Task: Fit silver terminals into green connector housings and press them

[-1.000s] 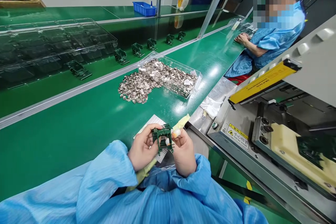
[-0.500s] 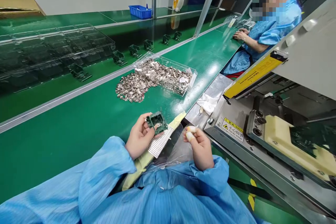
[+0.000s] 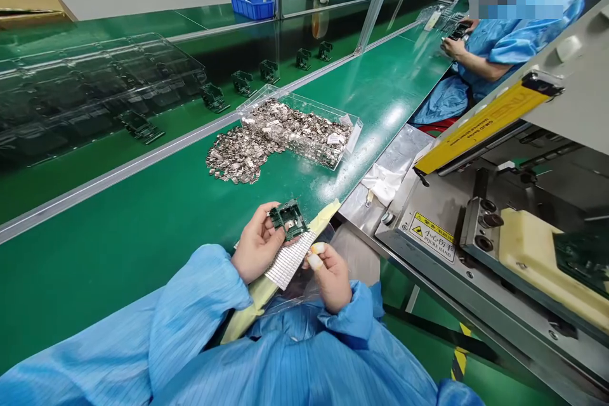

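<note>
My left hand (image 3: pixel 257 244) grips a dark green moulded plastic frame (image 3: pixel 288 219) by its edge, holding it above the belt. A silvery gridded sheet (image 3: pixel 290 260) lies just below that frame, resting on a pale yellow strip (image 3: pixel 259 292). My right hand (image 3: pixel 330 276) is close beside the sheet, with its thumb and fingertips pinched together. White finger cots (image 3: pixel 314 255) cover those fingertips. Anything small between them is hidden. A clear plastic bag (image 3: pixel 304 295) lies under the sheet, near my blue sleeves.
A heap of small metal parts (image 3: pixel 235 155) lies on the green belt (image 3: pixel 143 190) beside a clear box (image 3: pixel 299 127) full of them. Several green parts stand on the far belt. A co-worker's hand (image 3: pixel 454 47) is at the belt's far end. A steel machine (image 3: pixel 451 247) stands to the right.
My right hand has let go of the green frame and moved right, then back near the sheet. My left hand now holds the frame alone, and the sheet lies more exposed.
</note>
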The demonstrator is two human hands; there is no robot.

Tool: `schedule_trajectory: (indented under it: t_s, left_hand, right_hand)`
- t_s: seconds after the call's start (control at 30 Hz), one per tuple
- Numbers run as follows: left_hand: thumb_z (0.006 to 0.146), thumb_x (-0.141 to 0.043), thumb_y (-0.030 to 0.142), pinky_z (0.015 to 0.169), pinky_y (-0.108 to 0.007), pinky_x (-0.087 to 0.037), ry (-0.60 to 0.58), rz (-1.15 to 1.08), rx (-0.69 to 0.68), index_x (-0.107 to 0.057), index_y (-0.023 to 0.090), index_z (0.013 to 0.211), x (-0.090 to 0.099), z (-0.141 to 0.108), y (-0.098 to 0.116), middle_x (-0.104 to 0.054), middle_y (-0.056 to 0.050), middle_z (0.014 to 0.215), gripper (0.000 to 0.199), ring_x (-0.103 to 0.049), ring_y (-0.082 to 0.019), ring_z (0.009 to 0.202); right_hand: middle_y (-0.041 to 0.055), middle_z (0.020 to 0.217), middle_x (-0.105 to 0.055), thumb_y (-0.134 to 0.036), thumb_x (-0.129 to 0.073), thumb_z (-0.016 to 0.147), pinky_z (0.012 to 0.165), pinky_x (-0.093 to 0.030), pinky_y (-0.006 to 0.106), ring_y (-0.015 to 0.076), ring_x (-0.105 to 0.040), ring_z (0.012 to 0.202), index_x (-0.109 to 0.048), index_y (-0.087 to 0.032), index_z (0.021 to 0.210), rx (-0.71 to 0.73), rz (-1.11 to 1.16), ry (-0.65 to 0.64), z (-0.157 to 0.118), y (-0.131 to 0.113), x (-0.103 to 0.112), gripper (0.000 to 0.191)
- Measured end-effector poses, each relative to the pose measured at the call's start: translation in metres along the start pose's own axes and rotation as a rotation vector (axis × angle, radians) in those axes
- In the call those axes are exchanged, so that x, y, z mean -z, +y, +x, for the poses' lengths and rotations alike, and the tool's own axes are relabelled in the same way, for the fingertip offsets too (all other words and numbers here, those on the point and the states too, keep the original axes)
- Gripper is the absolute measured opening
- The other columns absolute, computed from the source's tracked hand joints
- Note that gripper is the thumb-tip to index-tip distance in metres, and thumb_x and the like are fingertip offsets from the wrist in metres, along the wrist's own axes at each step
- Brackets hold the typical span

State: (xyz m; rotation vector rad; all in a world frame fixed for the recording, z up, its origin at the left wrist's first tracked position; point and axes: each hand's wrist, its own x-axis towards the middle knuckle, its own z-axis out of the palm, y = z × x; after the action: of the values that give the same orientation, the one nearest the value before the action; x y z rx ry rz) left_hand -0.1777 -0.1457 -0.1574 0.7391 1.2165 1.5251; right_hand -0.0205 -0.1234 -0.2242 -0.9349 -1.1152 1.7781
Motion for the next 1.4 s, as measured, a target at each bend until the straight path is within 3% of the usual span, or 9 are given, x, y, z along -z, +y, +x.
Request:
schedule_trajectory:
  t_s: [0.2, 0.3, 0.37, 0.43, 0.6, 0.83, 1.17, 1.27, 1.4]
  left_hand:
    - [0.075, -0.076, 0.044, 0.061, -0.025, -0.058, -0.013, 0.002, 0.002, -0.042, 0.02, 0.113, 0.002, -0.001, -0.001, -0.066, -0.002, 0.089, 0.056, -0.07, -0.016, 0.069]
    - [0.077, -0.075, 0.038, 0.06, -0.023, -0.055, -0.023, 0.032, -0.012, -0.044, 0.02, 0.117, 0.003, -0.002, -0.003, -0.063, -0.001, 0.084, 0.053, -0.068, -0.014, 0.069]
    - [0.077, -0.074, 0.035, 0.061, -0.021, -0.053, -0.031, 0.052, -0.033, -0.047, 0.02, 0.117, 0.003, -0.003, -0.004, -0.063, 0.0, 0.083, 0.05, -0.066, -0.013, 0.07]
    - [0.079, -0.073, 0.033, 0.064, -0.021, -0.053, -0.058, 0.047, -0.063, -0.049, 0.021, 0.117, 0.003, -0.003, -0.005, -0.063, -0.001, 0.086, 0.047, -0.064, -0.012, 0.073]
    - [0.085, -0.067, 0.035, 0.073, -0.023, -0.053, -0.1, -0.01, -0.101, -0.049, 0.023, 0.117, 0.005, -0.002, -0.005, -0.06, -0.001, 0.095, 0.038, -0.061, -0.012, 0.083]
    - [0.087, -0.065, 0.033, 0.076, -0.022, -0.05, -0.136, 0.042, -0.132, -0.049, 0.021, 0.119, 0.007, -0.003, -0.005, -0.062, -0.003, 0.095, 0.037, -0.061, -0.013, 0.084]
    - [0.088, -0.062, 0.035, 0.07, -0.024, -0.052, -0.157, 0.039, -0.117, -0.048, 0.021, 0.117, 0.005, -0.005, -0.002, -0.066, -0.006, 0.097, 0.035, -0.064, -0.015, 0.077]
    - [0.09, -0.06, 0.034, 0.068, -0.023, -0.051, -0.154, 0.058, -0.14, -0.048, 0.021, 0.117, 0.005, -0.007, -0.004, -0.064, -0.005, 0.091, 0.032, -0.063, -0.014, 0.076]
    - [0.09, -0.06, 0.034, 0.07, -0.023, -0.051, -0.137, 0.07, -0.14, -0.049, 0.021, 0.117, 0.007, -0.008, -0.006, -0.062, -0.003, 0.087, 0.032, -0.061, -0.013, 0.076]
  right_hand:
    - [0.0008, 0.071, -0.062, -0.044, -0.071, 0.079, 0.064, -0.05, 0.03, 0.0157, -0.057, 0.064, -0.063, -0.021, 0.082, -0.009, -0.036, -0.037, -0.006, -0.027, 0.009, 0.024]
    - [0.0068, 0.099, -0.067, -0.034, -0.065, 0.085, 0.083, -0.05, 0.035, 0.0211, -0.062, 0.092, -0.066, -0.022, 0.087, 0.187, -0.329, 0.029, -0.005, -0.055, 0.011, 0.012]
    - [0.0093, 0.122, -0.061, -0.027, -0.063, 0.085, 0.098, -0.044, 0.04, 0.0252, -0.055, 0.115, -0.066, -0.022, 0.087, 0.331, -0.491, 0.033, -0.002, -0.07, 0.006, 0.006]
    - [0.0095, 0.133, -0.056, -0.022, -0.063, 0.084, 0.105, -0.037, 0.044, 0.0265, -0.049, 0.125, -0.065, -0.022, 0.083, 0.409, -0.558, 0.011, 0.004, -0.078, -0.004, 0.003]
    - [0.011, 0.133, -0.058, -0.016, -0.062, 0.078, 0.108, -0.035, 0.047, 0.0268, -0.052, 0.124, -0.066, -0.021, 0.08, 0.431, -0.604, 0.008, 0.017, -0.074, -0.027, 0.008]
    - [0.0095, 0.131, -0.059, -0.012, -0.061, 0.068, 0.105, -0.037, 0.048, 0.0293, -0.053, 0.121, -0.072, -0.023, 0.08, 0.419, -0.67, 0.046, 0.02, -0.071, -0.041, 0.019]
    - [0.0084, 0.124, -0.061, -0.02, -0.067, 0.074, 0.1, -0.041, 0.047, 0.0276, -0.055, 0.114, -0.069, -0.025, 0.074, 0.455, -0.696, 0.127, 0.023, -0.066, -0.047, 0.005]
    - [0.009, 0.123, -0.062, -0.023, -0.068, 0.075, 0.099, -0.043, 0.045, 0.0269, -0.057, 0.111, -0.068, -0.023, 0.081, 0.381, -0.634, 0.115, 0.024, -0.064, -0.048, 0.006]
    - [0.0097, 0.121, -0.063, -0.029, -0.07, 0.076, 0.093, -0.048, 0.042, 0.0251, -0.06, 0.105, -0.065, -0.022, 0.103, 0.241, -0.433, 0.057, 0.023, -0.063, -0.044, 0.028]
